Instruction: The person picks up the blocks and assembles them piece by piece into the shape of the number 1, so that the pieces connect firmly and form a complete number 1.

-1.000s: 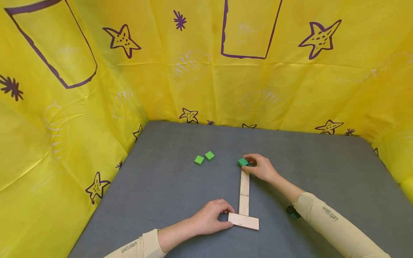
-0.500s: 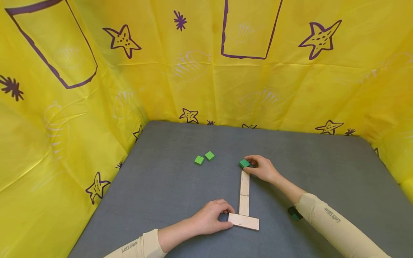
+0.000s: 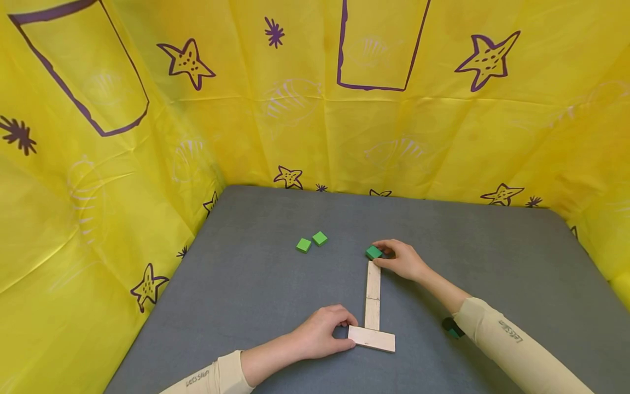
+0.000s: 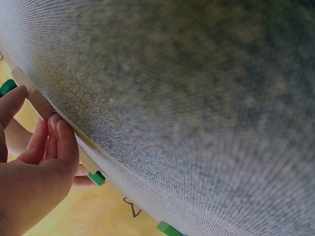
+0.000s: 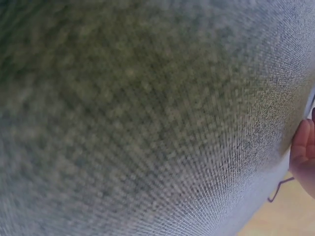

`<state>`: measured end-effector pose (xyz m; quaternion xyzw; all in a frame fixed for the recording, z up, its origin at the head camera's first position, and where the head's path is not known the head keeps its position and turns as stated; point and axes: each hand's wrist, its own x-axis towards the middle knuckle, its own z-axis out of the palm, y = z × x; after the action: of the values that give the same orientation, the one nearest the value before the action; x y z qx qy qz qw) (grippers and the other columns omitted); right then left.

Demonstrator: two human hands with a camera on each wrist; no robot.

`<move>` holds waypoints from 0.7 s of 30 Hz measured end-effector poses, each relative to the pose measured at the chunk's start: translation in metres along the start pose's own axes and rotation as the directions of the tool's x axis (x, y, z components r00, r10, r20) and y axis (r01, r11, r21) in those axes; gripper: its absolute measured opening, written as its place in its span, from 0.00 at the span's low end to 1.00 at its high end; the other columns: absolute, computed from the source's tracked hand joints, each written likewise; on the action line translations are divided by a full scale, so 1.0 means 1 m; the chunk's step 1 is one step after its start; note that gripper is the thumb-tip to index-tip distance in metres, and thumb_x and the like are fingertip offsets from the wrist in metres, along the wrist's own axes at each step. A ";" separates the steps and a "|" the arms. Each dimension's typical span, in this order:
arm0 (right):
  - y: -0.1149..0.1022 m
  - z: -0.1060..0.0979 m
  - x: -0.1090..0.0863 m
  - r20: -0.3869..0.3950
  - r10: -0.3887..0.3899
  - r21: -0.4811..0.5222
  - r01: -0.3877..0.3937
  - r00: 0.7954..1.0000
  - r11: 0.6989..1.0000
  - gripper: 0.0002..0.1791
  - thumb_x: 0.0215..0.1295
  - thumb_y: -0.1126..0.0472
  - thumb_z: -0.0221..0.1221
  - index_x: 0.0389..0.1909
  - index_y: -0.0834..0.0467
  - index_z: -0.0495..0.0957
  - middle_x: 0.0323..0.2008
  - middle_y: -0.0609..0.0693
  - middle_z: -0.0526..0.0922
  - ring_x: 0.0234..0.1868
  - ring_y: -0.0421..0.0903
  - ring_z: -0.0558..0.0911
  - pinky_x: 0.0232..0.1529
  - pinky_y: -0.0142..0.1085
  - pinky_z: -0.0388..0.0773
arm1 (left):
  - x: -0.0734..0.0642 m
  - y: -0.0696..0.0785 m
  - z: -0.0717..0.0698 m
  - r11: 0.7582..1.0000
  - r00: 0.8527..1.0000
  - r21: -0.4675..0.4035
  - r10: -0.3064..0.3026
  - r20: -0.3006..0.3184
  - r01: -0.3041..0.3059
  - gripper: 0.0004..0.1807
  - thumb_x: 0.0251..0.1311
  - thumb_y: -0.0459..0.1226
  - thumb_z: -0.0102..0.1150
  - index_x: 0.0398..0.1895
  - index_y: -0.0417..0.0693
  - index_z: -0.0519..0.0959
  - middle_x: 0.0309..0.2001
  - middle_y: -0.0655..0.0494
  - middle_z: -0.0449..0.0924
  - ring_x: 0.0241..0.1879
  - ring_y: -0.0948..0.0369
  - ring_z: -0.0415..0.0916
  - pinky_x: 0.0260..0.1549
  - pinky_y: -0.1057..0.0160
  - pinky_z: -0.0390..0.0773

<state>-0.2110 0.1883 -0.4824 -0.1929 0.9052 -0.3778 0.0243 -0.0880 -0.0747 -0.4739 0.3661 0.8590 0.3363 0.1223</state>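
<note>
My right hand (image 3: 401,259) holds a dark green square block (image 3: 373,252) between thumb and fingers, at the far end of a row of two pale wooden planks (image 3: 373,295). A third wooden plank (image 3: 371,338) lies crosswise at the near end, forming an upside-down T with the row. My left hand (image 3: 322,334) pinches this crosswise plank at its left end, thumb at the near corner and fingers at the far one. In the left wrist view, the left hand's fingers (image 4: 66,142) are at the plank. The right wrist view shows only part of the right hand (image 5: 304,155); its block is hidden there.
Two light green square blocks (image 3: 311,241) lie left of the row, close to each other. A small black and green object (image 3: 453,328) shows beside the right sleeve. The grey tabletop (image 3: 236,262) is bordered by yellow cloth walls (image 3: 295,131) with sea drawings.
My right hand has drawn the dark green block slightly nearer and to the right, up to the far end of the plank row. The left hand and the planks have stayed in place.
</note>
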 end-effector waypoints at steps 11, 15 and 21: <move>0.002 -0.001 0.001 0.038 -0.031 -0.012 0.031 0.999 0.999 0.23 0.61 0.58 0.65 0.56 0.63 0.78 0.44 0.55 0.81 0.45 0.52 0.78 0.47 0.47 0.73 | 0.000 0.000 0.000 1.000 1.000 -0.004 0.001 0.000 -0.001 0.11 0.56 0.38 0.70 0.42 0.50 0.82 0.40 0.64 0.77 0.39 0.71 0.72 0.41 0.76 0.71; 0.001 -0.002 0.000 0.040 -0.041 -0.011 0.042 0.998 0.999 0.22 0.61 0.60 0.65 0.55 0.63 0.78 0.45 0.56 0.81 0.46 0.53 0.77 0.47 0.48 0.73 | 0.000 0.000 0.000 1.000 1.000 0.002 -0.001 -0.002 0.001 0.12 0.56 0.38 0.70 0.42 0.50 0.82 0.39 0.64 0.77 0.39 0.71 0.72 0.41 0.76 0.71; 0.002 0.001 0.000 0.035 -0.043 -0.019 0.044 0.998 0.999 0.21 0.61 0.61 0.65 0.55 0.62 0.79 0.47 0.56 0.81 0.47 0.53 0.77 0.48 0.47 0.73 | 0.000 0.000 0.000 1.000 1.000 0.003 0.002 -0.006 -0.002 0.12 0.56 0.38 0.70 0.42 0.50 0.82 0.39 0.64 0.77 0.39 0.71 0.72 0.40 0.76 0.71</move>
<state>-0.2114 0.1892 -0.4844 -0.2192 0.9039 -0.3661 0.0299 -0.0878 -0.0750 -0.4745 0.3663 0.8595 0.3361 0.1190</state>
